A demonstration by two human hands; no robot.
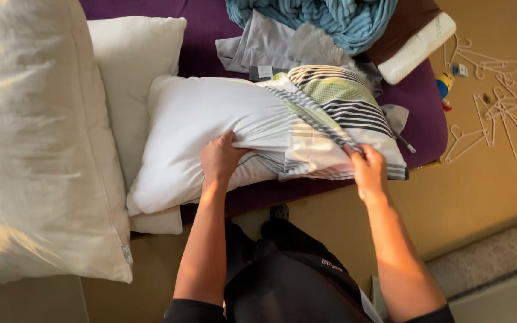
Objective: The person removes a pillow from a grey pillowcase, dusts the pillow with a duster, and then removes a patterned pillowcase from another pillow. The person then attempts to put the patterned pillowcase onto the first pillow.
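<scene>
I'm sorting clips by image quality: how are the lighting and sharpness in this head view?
Head view: warm, low light from the left glows on the large cream pillow; the white pillow in its striped pillowcase is evenly lit; left hand and right hand look sharp; the pale plastic hangers on the floor look soft.
</scene>
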